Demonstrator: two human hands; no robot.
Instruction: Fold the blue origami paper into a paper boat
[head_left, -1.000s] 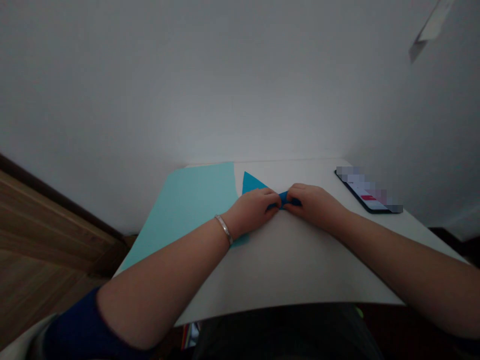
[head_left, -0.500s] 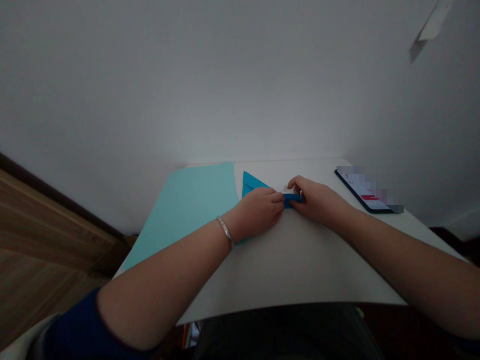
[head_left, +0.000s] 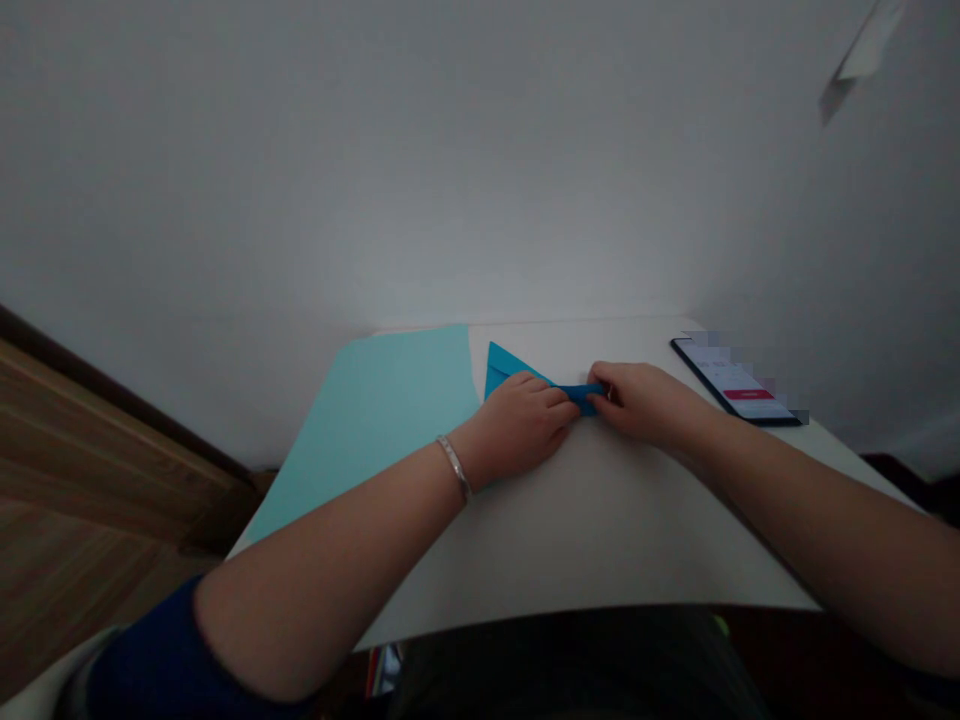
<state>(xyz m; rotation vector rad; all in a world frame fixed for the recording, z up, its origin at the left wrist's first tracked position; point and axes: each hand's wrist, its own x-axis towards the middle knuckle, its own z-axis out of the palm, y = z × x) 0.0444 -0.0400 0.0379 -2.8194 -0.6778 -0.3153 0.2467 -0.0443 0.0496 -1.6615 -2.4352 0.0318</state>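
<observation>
A folded piece of dark blue paper lies on the white table, its pointed corner toward the wall. My left hand, with a silver bracelet at the wrist, rests curled on the paper and presses it down. A narrow folded strip of the same paper runs to the right between both hands. My right hand pinches the right end of that strip with closed fingers. Most of the paper is hidden under my hands.
A large light turquoise sheet covers the table's left part, partly under my left forearm. A phone with a lit screen lies at the table's right edge. A plain wall stands close behind the table. Wooden floor shows at left.
My right hand has slid to the right along the blue strip, so more of the strip shows between my hands. My left hand has stayed on the paper.
</observation>
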